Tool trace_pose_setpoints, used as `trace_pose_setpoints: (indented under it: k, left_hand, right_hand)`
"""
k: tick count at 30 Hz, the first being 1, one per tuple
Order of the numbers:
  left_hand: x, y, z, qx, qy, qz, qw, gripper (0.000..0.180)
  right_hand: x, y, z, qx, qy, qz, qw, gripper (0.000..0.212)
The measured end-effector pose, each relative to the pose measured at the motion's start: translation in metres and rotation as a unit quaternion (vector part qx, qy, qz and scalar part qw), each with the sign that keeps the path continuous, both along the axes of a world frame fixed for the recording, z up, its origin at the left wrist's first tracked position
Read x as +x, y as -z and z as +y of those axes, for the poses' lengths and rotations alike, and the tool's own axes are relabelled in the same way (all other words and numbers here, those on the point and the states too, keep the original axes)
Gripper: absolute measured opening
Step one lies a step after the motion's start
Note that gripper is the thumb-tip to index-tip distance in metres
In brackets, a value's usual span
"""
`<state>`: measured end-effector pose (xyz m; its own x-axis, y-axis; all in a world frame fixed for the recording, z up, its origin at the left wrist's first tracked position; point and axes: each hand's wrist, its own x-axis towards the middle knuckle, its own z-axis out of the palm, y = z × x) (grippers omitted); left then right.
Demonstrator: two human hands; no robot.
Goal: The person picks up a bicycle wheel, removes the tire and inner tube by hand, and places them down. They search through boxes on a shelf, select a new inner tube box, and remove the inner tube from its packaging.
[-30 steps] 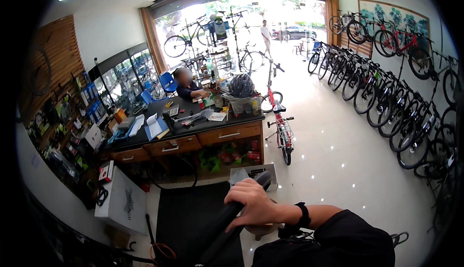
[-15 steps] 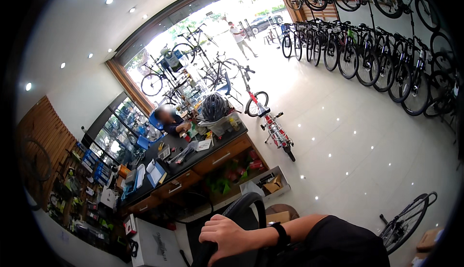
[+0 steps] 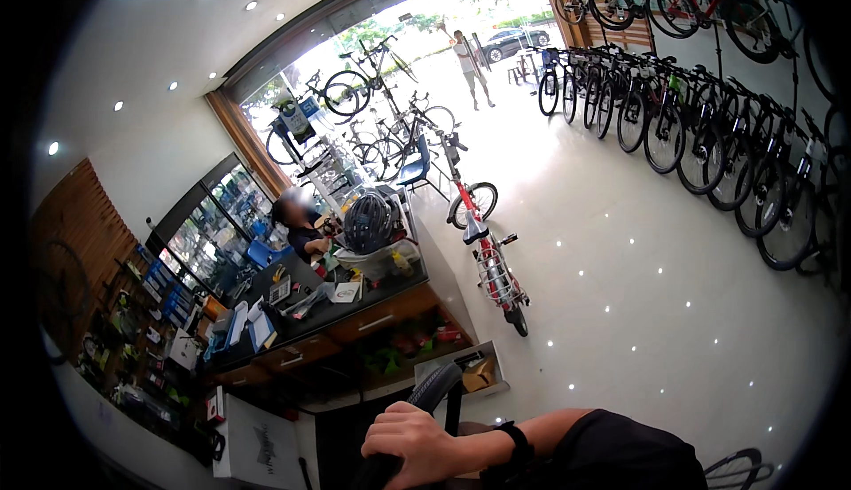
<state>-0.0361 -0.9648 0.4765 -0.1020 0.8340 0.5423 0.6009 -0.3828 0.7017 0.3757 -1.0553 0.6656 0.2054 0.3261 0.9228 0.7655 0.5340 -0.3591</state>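
Note:
My right hand (image 3: 412, 441) reaches in from the lower right, a black band around its wrist. Its fingers are wrapped over a black bicycle tyre (image 3: 434, 387) with a treaded surface, which arcs up beyond the knuckles. The lower part of that tyre is hidden by the hand and the frame's dark rim, so I cannot see whether a full wheel is attached. My left hand does not show.
Ahead stands a dark-topped counter (image 3: 372, 299) with a helmet (image 3: 370, 222) in a bin; a seated person (image 3: 303, 235) is behind it. An open box (image 3: 479, 373) lies beside it. A red bicycle (image 3: 487, 255) stands on the floor; bicycles (image 3: 665, 127) line the right wall.
The view has shifted, so the counter and wheel at lower right sit lower. My right hand keeps its grip on the tyre, which shows less above it. The person outside has changed stance.

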Motion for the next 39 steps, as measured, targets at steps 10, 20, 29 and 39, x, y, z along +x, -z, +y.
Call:
trace_pose_setpoints:
  k: [10,20,29,39]
  left_hand:
    - [0.053,-0.021,-0.113,0.01,-0.033,0.135,0.99,0.046]
    - [0.027,-0.002,-0.207,-0.02,-0.036,0.336,0.941,0.045]
    - [0.079,0.025,-0.313,-0.229,-0.167,0.379,0.881,0.055]
    - [0.169,0.041,-0.379,-0.208,0.038,-0.099,0.972,0.05]
  right_hand:
    - [0.076,0.003,-0.085,0.016,-0.001,0.019,1.0,0.052]
    - [0.096,-0.001,-0.176,-0.049,-0.044,0.013,0.998,0.057]
    - [0.143,-0.018,-0.283,-0.075,-0.021,-0.024,0.997,0.054]
    - [0.283,0.005,-0.361,-0.136,-0.005,0.006,0.991,0.053]
